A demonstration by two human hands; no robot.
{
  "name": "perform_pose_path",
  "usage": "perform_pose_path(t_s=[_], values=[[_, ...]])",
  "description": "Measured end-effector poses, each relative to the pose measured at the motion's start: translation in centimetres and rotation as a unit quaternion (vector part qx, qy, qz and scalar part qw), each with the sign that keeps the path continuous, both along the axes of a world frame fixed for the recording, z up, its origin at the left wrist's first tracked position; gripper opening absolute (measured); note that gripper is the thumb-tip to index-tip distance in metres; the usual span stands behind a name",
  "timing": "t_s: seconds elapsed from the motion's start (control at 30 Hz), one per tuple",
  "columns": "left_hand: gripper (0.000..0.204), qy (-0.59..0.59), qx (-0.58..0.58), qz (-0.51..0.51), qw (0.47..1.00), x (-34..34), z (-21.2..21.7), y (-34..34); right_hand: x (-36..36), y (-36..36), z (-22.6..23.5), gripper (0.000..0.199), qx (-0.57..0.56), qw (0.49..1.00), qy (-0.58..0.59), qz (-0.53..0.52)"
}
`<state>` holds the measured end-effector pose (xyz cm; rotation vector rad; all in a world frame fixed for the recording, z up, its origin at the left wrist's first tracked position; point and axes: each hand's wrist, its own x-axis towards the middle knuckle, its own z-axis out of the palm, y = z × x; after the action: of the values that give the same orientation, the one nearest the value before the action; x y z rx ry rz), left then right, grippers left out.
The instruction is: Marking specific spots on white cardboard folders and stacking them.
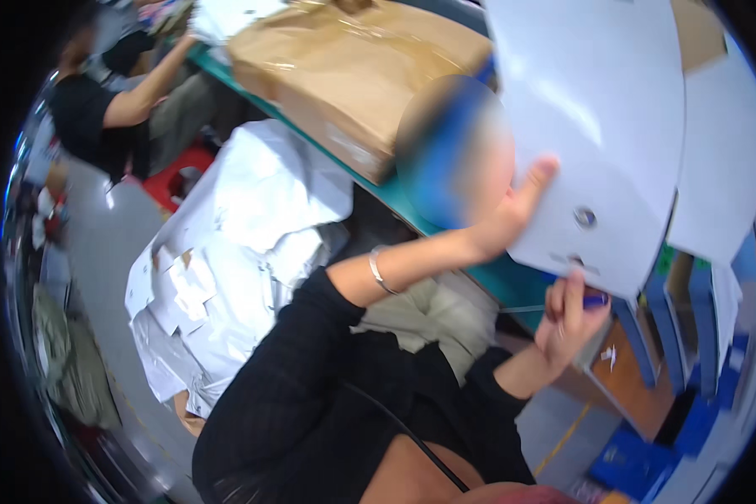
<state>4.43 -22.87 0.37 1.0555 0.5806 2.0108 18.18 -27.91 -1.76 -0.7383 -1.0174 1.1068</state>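
Note:
A large glossy white panel (596,143) stands tilted in front of me, with a round hole and a short slot close to its lower edge. My left hand (512,210) grips the panel's left edge, thumb on its face and the other fingers mostly out of sight. Below the slot, my right hand (569,323) is closed around a thin-shafted tool with a purple handle (596,300). The shaft points left; its tip is too blurred to name the kind. One raised finger of that hand touches or nearly touches the panel by the slot.
A taped brown paper package (353,59) lies on the green-topped table (403,202). White plastic wrapping (227,252) is heaped at my left. Blue-grey upright pieces (668,328) and blue boxes (634,458) are at the right. A person (101,109) sits at far left near a red stool (176,176).

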Motion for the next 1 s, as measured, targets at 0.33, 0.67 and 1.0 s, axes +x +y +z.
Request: perform_pose_path(t_s=[0.33, 0.67, 1.0], values=[[0.024, 0.024, -0.088, 0.038, 0.995, -6.4, 1.7, -0.8, -3.9, -2.1, 2.9, 0.032, 0.095, 0.994, -0.060, 0.014], [0.041, 0.335, -0.172, 0.559, 0.739, -42.5, 8.9, 8.5, 8.8, -4.0, -0.3, 0.021, 0.008, 0.975, -0.090, -0.202], [0.069, 0.494, -0.613, 0.459, 0.411, -55.8, 0.7, 11.1, 13.6, -7.2, -1.6, 0.022, -0.043, 0.977, -0.156, -0.140]])
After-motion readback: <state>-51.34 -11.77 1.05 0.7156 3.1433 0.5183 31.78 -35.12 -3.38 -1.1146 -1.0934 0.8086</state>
